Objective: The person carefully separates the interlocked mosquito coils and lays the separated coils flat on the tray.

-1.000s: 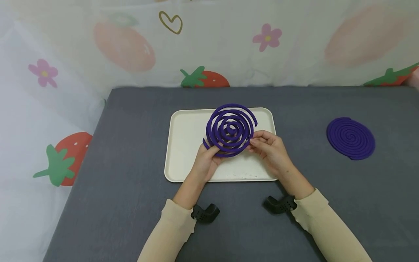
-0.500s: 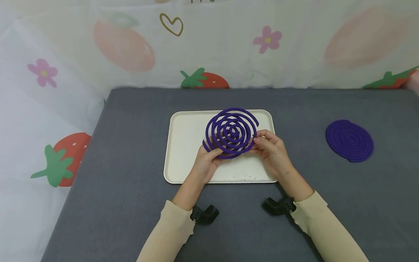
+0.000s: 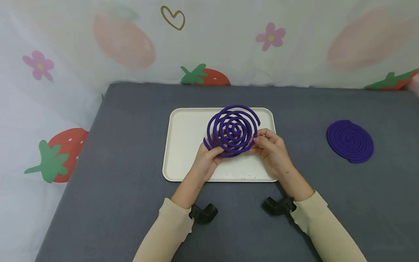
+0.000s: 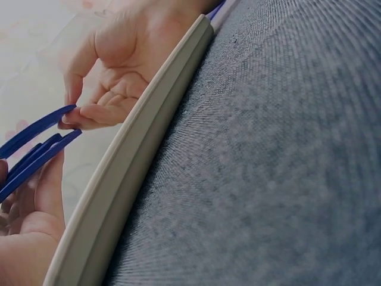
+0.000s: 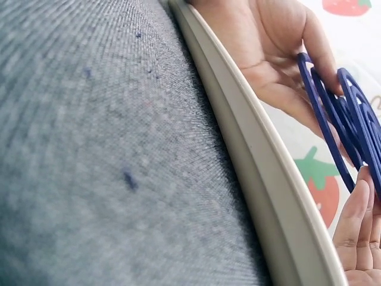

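Two hands hold one purple coil [image 3: 233, 131] above the cream tray [image 3: 183, 145], tilted up toward the camera with its turns slightly spread. The left hand [image 3: 207, 160] pinches the near-left rim of the coil, thumb on top and fingers beneath; the right hand [image 3: 271, 147] pinches the near-right rim between thumb and fingertips. In the left wrist view the coil [image 4: 33, 149] is seen edge-on as several thin blue-purple strands parted from one another, with the right hand [image 4: 110, 71] gripping their tips. In the right wrist view the strands [image 5: 345, 119] run between the left hand [image 5: 280, 53] and a fingertip at the lower edge.

The step in hand is judged to be the parting of two nested spirals. It would be done well if each hand were kept on a different spiral, close to the outer ends, and the pull were kept gentle and even, with a slight twist rather than a bend, since such thin strands are likely to snap. The work is best kept over the tray, where a few crumbs [image 3: 242, 177] already lie near the front rim.

A second, tightly wound coil [image 3: 350, 141] lies flat on the grey table [image 3: 131, 145], well apart to the right.
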A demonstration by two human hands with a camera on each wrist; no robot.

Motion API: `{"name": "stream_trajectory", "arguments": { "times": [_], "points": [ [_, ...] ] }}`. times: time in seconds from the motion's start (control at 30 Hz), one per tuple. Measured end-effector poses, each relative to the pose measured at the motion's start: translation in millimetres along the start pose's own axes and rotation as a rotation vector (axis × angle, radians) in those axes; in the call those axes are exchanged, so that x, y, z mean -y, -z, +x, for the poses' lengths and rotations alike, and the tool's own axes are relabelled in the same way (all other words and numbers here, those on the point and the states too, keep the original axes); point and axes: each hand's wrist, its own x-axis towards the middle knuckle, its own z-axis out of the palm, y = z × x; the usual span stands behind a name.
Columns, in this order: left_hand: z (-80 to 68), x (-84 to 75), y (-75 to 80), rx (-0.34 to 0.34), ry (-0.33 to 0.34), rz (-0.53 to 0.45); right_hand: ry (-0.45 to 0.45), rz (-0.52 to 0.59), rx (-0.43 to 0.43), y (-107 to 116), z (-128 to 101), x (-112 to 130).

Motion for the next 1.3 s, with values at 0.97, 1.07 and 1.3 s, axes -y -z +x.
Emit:
{"name": "stream_trajectory", "arguments": {
  "times": [0.97,1.07,1.3],
  "points": [
    [2.7,-2.7,-0.8,-0.074,-0.035,-0.014,0.039,-0.04,-0.096,-1.1,1.1,3.5],
    [2.6,-2.6,-1.5,-0.095,-0.026,0.013,0.041,-0.044,-0.083,-0.9,0.9,3.1],
    [-0.8,-4.6,-1.4,-0.092,-0.031,0.005,0.081,-0.091,-0.079,-1.3,0.8,3.1]
  ]
}}
